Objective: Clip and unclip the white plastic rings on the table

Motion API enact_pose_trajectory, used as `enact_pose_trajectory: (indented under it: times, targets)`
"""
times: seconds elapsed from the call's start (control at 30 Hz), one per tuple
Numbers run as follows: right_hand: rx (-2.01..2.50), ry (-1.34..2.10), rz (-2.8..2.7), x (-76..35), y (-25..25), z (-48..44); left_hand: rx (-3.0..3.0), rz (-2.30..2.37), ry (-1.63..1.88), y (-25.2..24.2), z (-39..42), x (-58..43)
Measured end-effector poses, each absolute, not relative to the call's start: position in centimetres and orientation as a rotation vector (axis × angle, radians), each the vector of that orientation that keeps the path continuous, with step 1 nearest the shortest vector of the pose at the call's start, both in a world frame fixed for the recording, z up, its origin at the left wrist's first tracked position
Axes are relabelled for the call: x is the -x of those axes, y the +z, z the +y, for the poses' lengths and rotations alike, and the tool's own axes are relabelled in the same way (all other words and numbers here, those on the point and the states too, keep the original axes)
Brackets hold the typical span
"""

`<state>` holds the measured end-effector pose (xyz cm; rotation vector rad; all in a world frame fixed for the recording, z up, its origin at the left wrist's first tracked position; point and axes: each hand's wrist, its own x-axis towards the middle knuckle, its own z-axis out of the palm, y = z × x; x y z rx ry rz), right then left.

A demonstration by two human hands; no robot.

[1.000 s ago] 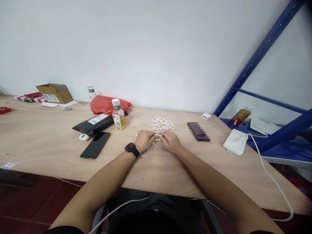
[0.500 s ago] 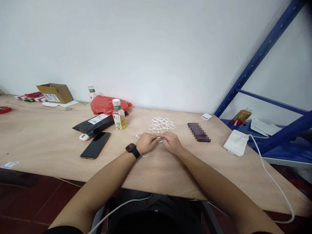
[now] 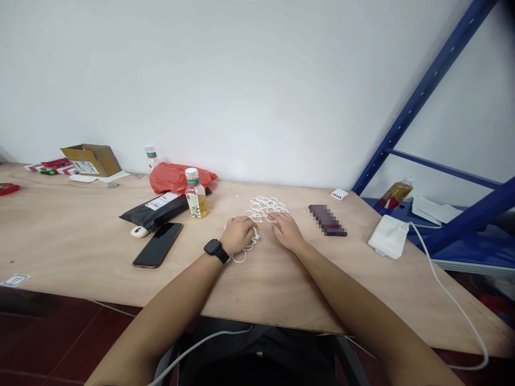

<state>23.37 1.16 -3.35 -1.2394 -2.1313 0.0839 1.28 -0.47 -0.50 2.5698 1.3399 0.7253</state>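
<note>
A loose cluster of several thin white plastic rings (image 3: 256, 206) lies on the wooden table in front of my hands. My right hand (image 3: 287, 231) rests at the near right edge of this cluster, fingers stretched forward and touching or just over the closest rings. To its left, my left hand (image 3: 238, 235), with a black watch on the wrist, is curled palm down around a white ring (image 3: 256, 236) at its fingertips. More rings, apparently linked to that one, trail beneath the hand, with one ring (image 3: 240, 257) lying below the palm. Part of this string is hidden by the hand.
Left of my hands are a phone (image 3: 158, 245), a white case (image 3: 139, 231), a black parcel (image 3: 155, 210), a drink bottle (image 3: 196, 195) and a red bag (image 3: 173, 177). To the right lie a blurred-out dark device (image 3: 328, 220) and a white power bank (image 3: 388, 236) with a cable.
My hands, together at a ring before, have parted. The right hand has moved forward to the ring cluster; the left stays back with the ring and its string, now more exposed.
</note>
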Motion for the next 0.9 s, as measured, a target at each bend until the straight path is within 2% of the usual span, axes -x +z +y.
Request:
enact_pose_trajectory:
  times: [0.13,0.3,0.47,0.7,0.9]
  targets:
    - [1.523,0.028,-2.226,-24.0,-4.0,1.7,-2.578,1.332,0.651,-1.0,-0.3,-1.3]
    - [1.581,0.021,-2.203,-23.9,-3.9,1.5,-2.604,1.338,0.592,-1.3,-0.4,-1.6]
    - [1.380,0.139,-2.165,-23.5,-3.6,1.1,-2.567,1.327,0.732,-1.2,-0.6,-1.5]
    - [1.049,0.539,-1.889,-21.0,-2.6,-1.4,-2.598,1.192,0.902,-0.8,-1.0,-1.8]
    - [1.012,0.488,-1.884,-20.9,-2.5,-1.7,-2.550,1.274,0.788,-0.4,-0.8,-1.8]
